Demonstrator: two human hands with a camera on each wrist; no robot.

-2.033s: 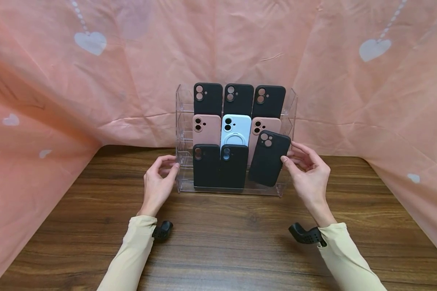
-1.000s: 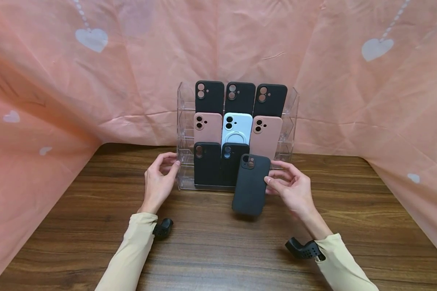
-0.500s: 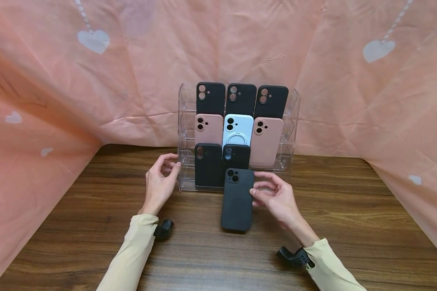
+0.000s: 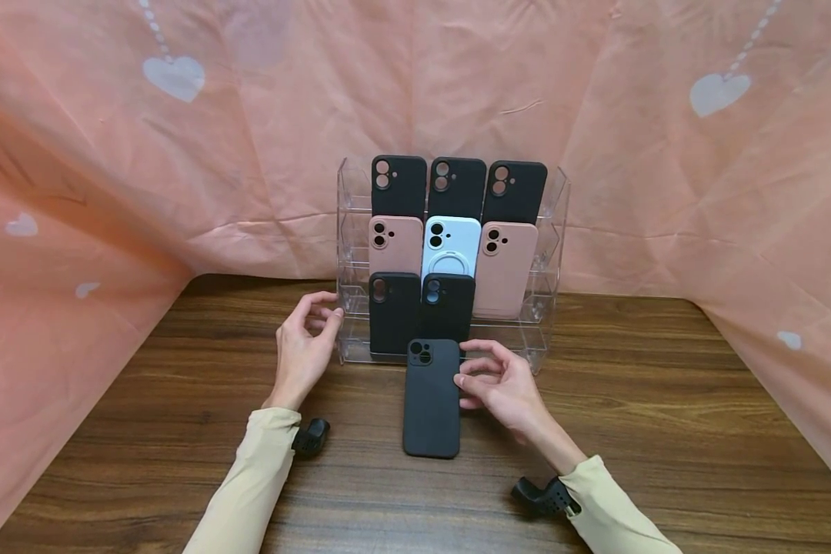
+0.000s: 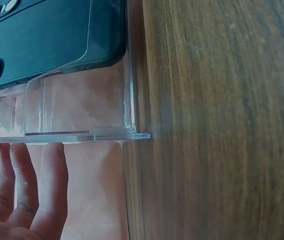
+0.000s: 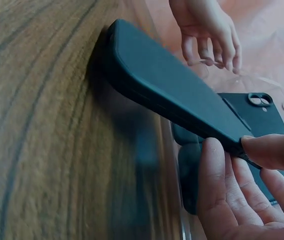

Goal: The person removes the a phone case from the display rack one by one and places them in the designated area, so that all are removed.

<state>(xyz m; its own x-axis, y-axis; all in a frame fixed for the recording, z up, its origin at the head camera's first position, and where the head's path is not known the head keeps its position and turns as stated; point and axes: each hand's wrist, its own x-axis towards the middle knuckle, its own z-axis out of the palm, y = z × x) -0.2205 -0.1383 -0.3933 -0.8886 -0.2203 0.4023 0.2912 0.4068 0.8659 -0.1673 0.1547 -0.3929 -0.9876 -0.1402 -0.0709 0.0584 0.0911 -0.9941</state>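
One black phone case point(image 4: 431, 398) is in play, pinched at its right edge near the camera end by the right hand point(image 4: 500, 388), thumb on top and fingers curled underneath. In the right wrist view the case point(image 6: 169, 90) slopes, its far end down at the wooden table point(image 4: 630, 400) and the held end raised. To set it down well, I judge the hand should lower that raised end gently until the case lies flat, then slip the fingers point(image 6: 217, 195) out sideways without dragging it, keeping it apart from the stand just behind. A hasty release could let it slap or slide on the smooth wood.

The case is matte black with rounded corners and a raised camera cutout with two lens holes at the top left; it looks soft and rubbery, so it should grip easily and not scratch. It sits in the middle of the table, lengthwise away from the person, its camera end just before the stand's foot.

Further off, the left hand point(image 4: 306, 346) touches the left side of the clear plastic stand point(image 4: 554, 231) with loosely bent fingers, steadying it; the left wrist view shows the fingertips point(image 5: 26, 185) beside the wall rather than clasping it. The stand holds eight cases in tiers: two black in front with the right slot bare, pink, pale blue and pink in the middle, three black at the back. A pink cloth point(image 4: 665, 169) with white hearts hangs behind.
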